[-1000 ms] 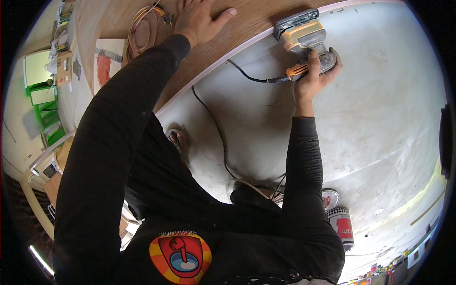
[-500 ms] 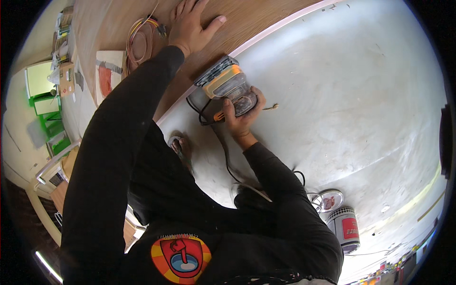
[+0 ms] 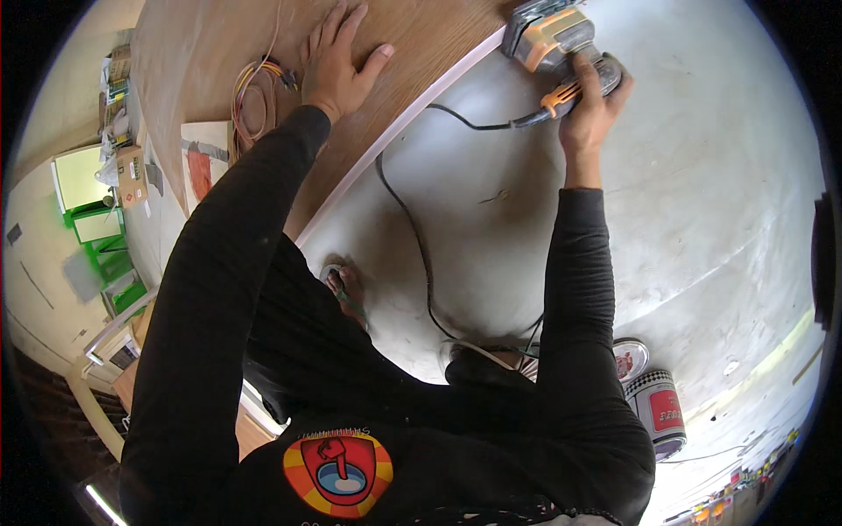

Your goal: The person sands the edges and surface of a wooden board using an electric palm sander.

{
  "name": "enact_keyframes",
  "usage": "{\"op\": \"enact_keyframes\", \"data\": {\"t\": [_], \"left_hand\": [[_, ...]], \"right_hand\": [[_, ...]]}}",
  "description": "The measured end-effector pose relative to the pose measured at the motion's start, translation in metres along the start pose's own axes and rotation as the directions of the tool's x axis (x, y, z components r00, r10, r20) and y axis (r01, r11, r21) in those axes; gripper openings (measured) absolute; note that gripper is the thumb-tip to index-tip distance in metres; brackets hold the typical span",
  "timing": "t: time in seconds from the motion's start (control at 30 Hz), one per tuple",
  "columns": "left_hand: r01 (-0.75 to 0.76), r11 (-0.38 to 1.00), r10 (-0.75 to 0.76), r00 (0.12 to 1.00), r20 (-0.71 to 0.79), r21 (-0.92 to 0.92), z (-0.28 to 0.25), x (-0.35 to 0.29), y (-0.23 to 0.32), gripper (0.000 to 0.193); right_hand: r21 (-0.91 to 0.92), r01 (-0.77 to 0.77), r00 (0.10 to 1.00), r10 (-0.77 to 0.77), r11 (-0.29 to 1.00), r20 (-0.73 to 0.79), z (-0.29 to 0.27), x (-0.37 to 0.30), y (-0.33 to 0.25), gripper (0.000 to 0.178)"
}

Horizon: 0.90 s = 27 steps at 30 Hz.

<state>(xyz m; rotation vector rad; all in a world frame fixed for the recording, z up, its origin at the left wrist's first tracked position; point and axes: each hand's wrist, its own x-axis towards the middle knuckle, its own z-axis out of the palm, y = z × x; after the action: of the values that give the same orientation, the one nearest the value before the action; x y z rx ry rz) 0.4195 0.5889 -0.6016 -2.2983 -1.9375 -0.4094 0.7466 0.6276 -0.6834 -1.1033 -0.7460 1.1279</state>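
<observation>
My right hand (image 3: pixel 594 110) is wrapped round the grip of an orange and grey electric sander (image 3: pixel 554 39), out at the far right end of the panel's pale edge. The sander's flat pad faces that edge; I cannot tell whether it touches. A black cord (image 3: pixel 478 125) trails from the grip. My left hand (image 3: pixel 338 74) lies flat on the brown wood-grain panel (image 3: pixel 421 53), fingers spread. Beside it on the panel is a coil of red, yellow and pale wires (image 3: pixel 250 96).
A paint can (image 3: pixel 656 408) and a round lid (image 3: pixel 630 358) stand on the grey floor (image 3: pixel 702 193) at the right. The cord (image 3: pixel 425 263) loops across the floor near my sandalled foot (image 3: pixel 344 285). A board with a red patch (image 3: pixel 202 167) lies left; a cardboard box (image 3: pixel 132 174) sits beyond.
My right hand has carried the sander away and to the right along the panel's edge, drawing the cord out. My left hand stays on the panel, nearly where it was.
</observation>
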Motion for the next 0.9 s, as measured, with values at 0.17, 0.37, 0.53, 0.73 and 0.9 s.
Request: {"op": "enact_keyframes", "data": {"t": [0.17,0.37,0.53,0.73,0.9], "left_hand": [[0.054,0.996,-0.053,0.999,0.006,-0.076,0.013,-0.004,-0.008,0.072],[0.059,0.989,-0.054,0.998,0.036,-0.136,0.007,-0.003,-0.009,0.071],[0.059,0.997,-0.057,0.998,0.041,-0.044,0.003,-0.001,-0.001,0.066],[0.054,0.997,-0.054,0.999,0.011,-0.057,0.007,-0.001,-0.002,0.068],[0.069,0.996,-0.068,0.998,0.005,-0.053,0.008,-0.005,-0.007,0.07]], "right_hand": [[-0.023,-0.14,0.989,0.141,0.99,0.038,0.016,-0.088,0.005,0.063],[0.012,-0.205,0.979,0.205,0.979,-0.017,0.043,-0.155,0.002,0.062],[0.078,-0.145,0.983,0.152,0.986,-0.105,0.029,-0.078,0.001,0.044],[0.228,-0.05,0.995,0.07,0.972,-0.078,0.005,0.025,-0.008,0.035],[0.067,-0.003,0.999,0.005,0.998,-0.033,0.013,-0.021,-0.004,0.052]]}}
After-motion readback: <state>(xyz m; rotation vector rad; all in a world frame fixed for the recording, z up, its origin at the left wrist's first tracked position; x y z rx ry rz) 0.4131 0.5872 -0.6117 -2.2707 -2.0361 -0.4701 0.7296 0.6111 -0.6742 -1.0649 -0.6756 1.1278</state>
